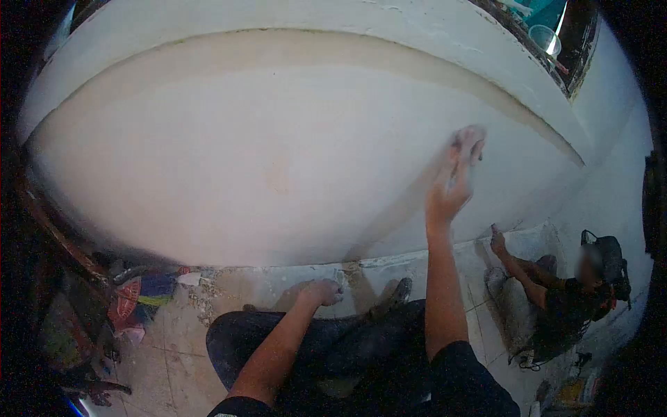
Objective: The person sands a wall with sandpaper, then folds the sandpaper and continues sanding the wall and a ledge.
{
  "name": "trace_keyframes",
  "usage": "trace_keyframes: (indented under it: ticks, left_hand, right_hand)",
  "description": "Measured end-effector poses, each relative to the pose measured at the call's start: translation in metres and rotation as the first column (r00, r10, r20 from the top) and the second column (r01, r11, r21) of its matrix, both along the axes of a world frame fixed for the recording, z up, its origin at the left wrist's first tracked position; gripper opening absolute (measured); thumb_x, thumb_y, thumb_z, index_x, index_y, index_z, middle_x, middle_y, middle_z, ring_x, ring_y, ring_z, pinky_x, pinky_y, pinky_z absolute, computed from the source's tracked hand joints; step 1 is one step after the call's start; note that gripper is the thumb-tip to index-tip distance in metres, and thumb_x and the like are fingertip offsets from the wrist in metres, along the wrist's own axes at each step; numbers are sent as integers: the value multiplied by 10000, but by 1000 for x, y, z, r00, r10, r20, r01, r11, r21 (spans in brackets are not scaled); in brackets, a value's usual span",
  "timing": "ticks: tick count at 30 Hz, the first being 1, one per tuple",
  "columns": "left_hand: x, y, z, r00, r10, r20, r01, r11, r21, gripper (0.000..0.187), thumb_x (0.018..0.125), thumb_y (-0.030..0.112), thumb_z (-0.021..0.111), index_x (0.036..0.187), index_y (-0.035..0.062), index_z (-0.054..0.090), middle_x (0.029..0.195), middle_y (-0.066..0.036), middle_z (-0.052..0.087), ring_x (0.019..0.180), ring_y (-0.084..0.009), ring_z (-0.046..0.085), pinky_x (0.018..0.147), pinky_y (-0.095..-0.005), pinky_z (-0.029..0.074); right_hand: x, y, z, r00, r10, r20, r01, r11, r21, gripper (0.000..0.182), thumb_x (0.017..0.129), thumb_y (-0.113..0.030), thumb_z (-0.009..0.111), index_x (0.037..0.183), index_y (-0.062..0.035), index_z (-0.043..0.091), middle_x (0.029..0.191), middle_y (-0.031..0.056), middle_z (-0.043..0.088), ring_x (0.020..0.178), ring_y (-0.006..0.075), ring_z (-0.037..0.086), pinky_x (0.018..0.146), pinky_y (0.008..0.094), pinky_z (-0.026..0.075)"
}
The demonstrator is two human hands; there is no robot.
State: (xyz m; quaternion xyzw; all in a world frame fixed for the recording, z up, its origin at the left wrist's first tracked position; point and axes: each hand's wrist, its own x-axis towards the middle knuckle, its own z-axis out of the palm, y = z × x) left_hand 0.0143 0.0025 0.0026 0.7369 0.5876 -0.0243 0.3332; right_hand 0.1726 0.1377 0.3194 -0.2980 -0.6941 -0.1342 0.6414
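Note:
My right hand [455, 177] is raised against the broad pale wall [243, 153], right of its middle. Its fingers are bent around a small pale, pinkish piece [472, 132] pressed to the surface; blur keeps me from telling what it is. My left hand [323, 292] hangs low in front of my bent leg, close to the wall's foot, with the fingers curled in. Whether anything is inside that hand is hidden. The arm casts a shadow on the wall below my right hand.
A co-worker [563, 295] sits low at the right, one hand [497, 240] at the wall's base. A ledge [313, 15] juts out above. A clear plastic cup [544, 40] stands at the upper right. Cloth and bags [135, 299] lie on the dusty tiled floor [180, 368] at left.

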Motion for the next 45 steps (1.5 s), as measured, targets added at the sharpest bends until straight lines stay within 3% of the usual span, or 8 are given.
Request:
trace_keyframes:
  ticks: [11, 17, 21, 24, 27, 29, 36, 45]
  left_hand:
    - [0, -12, 15, 997, 83, 6, -83, 997, 2, 432, 968, 417, 592, 1290, 140, 671, 1330, -166, 652, 1224, -367, 614, 1045, -510, 486]
    - [2, -6, -17, 1000, 1, 21, -1, 1000, -1, 444, 963, 429, 603, 1310, 157, 649, 1316, -185, 652, 1215, -373, 619, 1031, -509, 495]
    - [1, -38, 103, 996, 94, -8, -94, 993, -71, 405, 947, 373, 608, 1270, 137, 672, 1347, -199, 632, 1226, -382, 612, 1027, -499, 499]
    - [-3, 18, -84, 994, -35, 100, 39, 998, -44, 375, 931, 282, 586, 1252, 107, 665, 1356, -200, 628, 1227, -389, 610, 1011, -508, 501]
    - [4, -43, 134, 983, 177, -50, -184, 964, -192, 377, 909, 215, 566, 1253, 87, 652, 1345, -207, 632, 1228, -380, 614, 1014, -511, 496]
    - [6, -30, 68, 985, 165, -54, -170, 980, -102, 376, 907, 205, 565, 1253, 88, 654, 1337, -208, 637, 1226, -379, 616, 1019, -508, 495]
    - [2, 9, -40, 998, -42, -46, 38, 995, -93, 397, 917, 217, 575, 1293, 113, 647, 1366, -196, 625, 1263, -385, 594, 1065, -500, 474]
    - [0, 0, -19, 998, -50, -35, 47, 996, -75, 440, 944, 256, 528, 1359, 143, 620, 1381, -174, 619, 1281, -372, 583, 1086, -504, 466]
  right_hand:
    - [2, 1, -43, 950, 113, 292, -114, 993, -13, 434, 998, -99, 558, 1430, -105, 600, 1559, 114, 485, 1530, 447, 222, 1237, 555, 184]
    - [-13, 1, 6, 960, 168, -223, -180, 983, -32, 436, 1005, -100, 555, 1439, -123, 597, 1536, 133, 509, 1517, 456, 255, 1220, 574, 214]
    - [-17, -13, -28, 989, 36, 143, -45, 997, 57, 439, 1016, -106, 554, 1453, -120, 582, 1528, 169, 509, 1509, 413, 307, 1223, 497, 247]
    - [14, 1, -50, 982, 27, 187, -29, 1000, 3, 426, 1022, -128, 552, 1446, -107, 586, 1525, 184, 507, 1509, 382, 321, 1224, 472, 253]
    - [23, 3, -13, 989, 25, -148, -44, 992, -122, 410, 1027, -166, 553, 1425, -75, 595, 1520, 189, 510, 1511, 371, 322, 1225, 470, 258]
    - [21, 13, 3, 915, 54, -401, -139, 973, -186, 411, 1028, -186, 557, 1416, -58, 598, 1516, 193, 512, 1510, 373, 322, 1225, 472, 263]
    - [5, 1, -40, 937, 42, 346, -53, 998, 22, 431, 967, -149, 600, 1383, -41, 623, 1548, 177, 481, 1526, 418, 262, 1240, 496, 224]
    - [-15, 8, 0, 995, 65, -77, -61, 997, 51, 480, 985, -122, 570, 1465, -98, 562, 1566, 161, 461, 1526, 455, 227, 1237, 582, 160]
